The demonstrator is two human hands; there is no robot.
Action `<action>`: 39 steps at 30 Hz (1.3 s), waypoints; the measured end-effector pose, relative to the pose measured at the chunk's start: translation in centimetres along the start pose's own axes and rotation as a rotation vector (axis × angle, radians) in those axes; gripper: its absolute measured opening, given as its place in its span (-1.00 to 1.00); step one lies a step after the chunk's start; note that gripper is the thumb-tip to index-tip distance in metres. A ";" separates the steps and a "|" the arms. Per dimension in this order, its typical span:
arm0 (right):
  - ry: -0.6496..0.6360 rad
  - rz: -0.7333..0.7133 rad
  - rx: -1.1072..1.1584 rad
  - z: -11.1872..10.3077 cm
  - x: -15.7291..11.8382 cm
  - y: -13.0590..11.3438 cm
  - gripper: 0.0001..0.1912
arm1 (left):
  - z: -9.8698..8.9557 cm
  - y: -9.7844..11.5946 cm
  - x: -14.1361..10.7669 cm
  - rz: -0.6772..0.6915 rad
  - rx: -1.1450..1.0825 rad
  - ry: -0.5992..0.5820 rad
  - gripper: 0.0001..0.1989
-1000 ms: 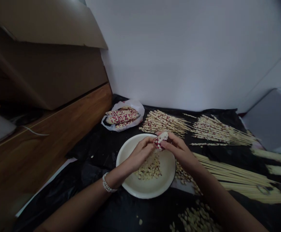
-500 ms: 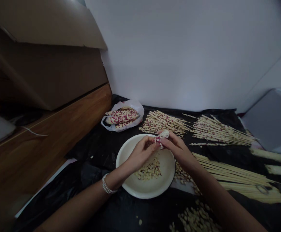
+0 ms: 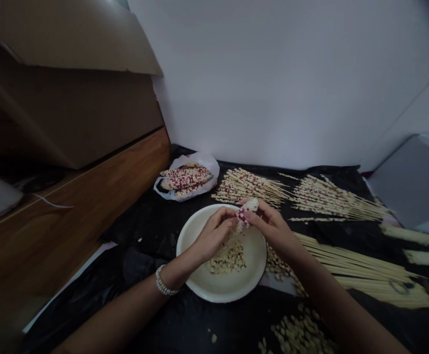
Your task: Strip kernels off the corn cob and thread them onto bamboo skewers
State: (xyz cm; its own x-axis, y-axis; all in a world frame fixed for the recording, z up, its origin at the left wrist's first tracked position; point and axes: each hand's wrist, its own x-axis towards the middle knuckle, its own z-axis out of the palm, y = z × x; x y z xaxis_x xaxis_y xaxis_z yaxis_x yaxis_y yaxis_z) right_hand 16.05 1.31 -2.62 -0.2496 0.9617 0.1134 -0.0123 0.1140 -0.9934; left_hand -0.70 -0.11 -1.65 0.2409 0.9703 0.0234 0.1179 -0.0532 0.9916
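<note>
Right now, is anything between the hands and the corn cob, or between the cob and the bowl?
Nothing visible blocks either: the right hand holds the corn cob, the left hand is at its lower end, and only a pale blur, perhaps kernels, shows over the white bowl.

The cob [image 3: 251,205] looks rough, the bowl [image 3: 224,289] smooth, the black sheet [image 3: 146,221] crinkled plastic, the box [image 3: 104,110] matt cardboard.

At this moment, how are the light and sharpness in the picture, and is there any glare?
All in the head view: dim overall, the wall brightest; a small pale glare atop the box, its side in deep shadow; top-right corner almost black; detail rather soft on the corn in the right hand.
</note>
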 end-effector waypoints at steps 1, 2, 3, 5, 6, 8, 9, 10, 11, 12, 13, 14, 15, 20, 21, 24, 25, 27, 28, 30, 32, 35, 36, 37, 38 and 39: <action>-0.006 -0.004 -0.006 0.1 -0.1 -0.1 -0.61 | 0.0 -0.1 0.0 0.001 0.010 0.002 -0.92; -0.010 -0.009 -0.012 0.2 -0.1 -0.2 -0.62 | 0.0 -0.2 0.1 0.005 0.023 0.002 -0.92; -0.013 -0.016 -0.020 0.3 -0.2 -0.4 -0.63 | -0.1 -0.4 0.2 0.011 0.036 -0.001 -0.94; -0.014 -0.029 -0.031 0.5 -0.3 -0.5 -0.65 | -0.2 -0.9 0.3 0.022 0.059 -0.001 -0.94; -0.016 -0.034 -0.033 0.6 -0.3 -0.6 -0.66 | -0.3 -1.0 0.3 0.025 0.066 0.000 -0.93; -0.022 -0.039 -0.030 0.6 -0.4 -0.5 -0.67 | -0.4 -1.2 0.3 0.024 0.061 -0.003 -0.89; -0.027 -0.037 -0.027 0.5 -0.4 -0.5 -0.67 | -0.4 -1.2 0.3 0.029 0.050 -0.010 -0.88; -0.028 -0.035 -0.025 0.4 -0.3 -0.4 -0.66 | -0.4 -1.1 0.3 0.039 0.036 -0.017 -0.87; -0.028 -0.032 -0.023 0.3 -0.3 -0.4 -0.66 | -0.4 -0.9 0.3 0.050 0.021 -0.025 -0.87; -0.026 -0.030 -0.023 0.2 -0.3 -0.4 -0.66 | -0.4 -0.8 0.2 0.059 0.010 -0.029 -0.88; -0.025 -0.028 -0.024 0.2 -0.2 -0.4 -0.65 | -0.3 -0.6 0.2 0.064 0.005 -0.030 -0.89; -0.024 -0.027 -0.026 0.1 -0.2 -0.5 -0.65 | -0.3 -0.5 0.1 0.059 0.008 -0.025 -0.90; -0.022 -0.029 -0.028 0.1 -0.2 -0.5 -0.65 | -0.2 -0.4 0.1 0.049 0.018 -0.016 -0.90; -0.011 -0.042 -0.042 0.6 -0.3 -0.6 -0.66 | -0.1 -0.7 0.0 0.054 0.098 0.010 -0.94; -0.007 -0.044 -0.043 0.7 -0.4 -0.6 -0.66 | -0.2 -0.8 0.1 0.071 0.120 0.009 -0.93; 0.001 -0.045 -0.036 0.9 -0.5 -0.6 -0.67 | -0.3 -1.1 0.1 0.100 0.157 0.016 -0.89; 0.003 -0.042 -0.032 0.9 -0.5 -0.6 -0.67 | -0.3 -1.1 0.2 0.098 0.145 0.016 -0.87; 0.006 -0.034 -0.023 0.7 -0.5 -0.8 -0.66 | -0.3 -1.0 0.1 0.088 0.097 0.007 -0.86; 0.008 -0.031 -0.019 0.6 -0.4 -0.8 -0.65 | -0.3 -0.9 0.1 0.088 0.074 -0.003 -0.87; 0.007 -0.025 -0.007 0.4 -0.3 -0.8 -0.65 | -0.2 -0.6 0.0 0.096 0.047 -0.025 -0.91; 0.009 -0.020 0.012 0.2 -0.3 -0.7 -0.65 | -0.2 -0.5 -0.1 0.090 0.035 -0.024 -0.93; 0.021 -0.006 0.064 0.0 -0.2 -0.4 -0.64 | -0.2 -0.4 0.0 0.037 -0.011 0.016 -0.91; 0.026 -0.004 0.084 0.0 -0.2 -0.4 -0.63 | -0.2 -0.4 0.0 0.008 -0.023 0.029 -0.90; 0.028 -0.003 0.108 0.0 -0.2 -0.3 -0.62 | -0.3 -0.5 0.1 -0.021 -0.029 0.033 -0.89; 0.026 -0.004 0.136 0.0 -0.2 -0.2 -0.62 | -0.3 -0.6 0.1 -0.047 -0.030 0.025 -0.88; 0.020 -0.005 0.163 0.0 -0.2 -0.2 -0.62 | -0.3 -0.7 0.2 -0.066 -0.032 0.004 -0.86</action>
State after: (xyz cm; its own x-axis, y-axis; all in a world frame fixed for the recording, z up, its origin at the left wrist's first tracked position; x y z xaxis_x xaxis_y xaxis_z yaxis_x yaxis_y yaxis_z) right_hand 16.15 1.08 -2.42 -0.2295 0.9663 0.1168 -0.1709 0.0781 -0.9822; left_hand -1.00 0.18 -2.27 0.2294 0.9724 -0.0421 0.1030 0.0187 0.9945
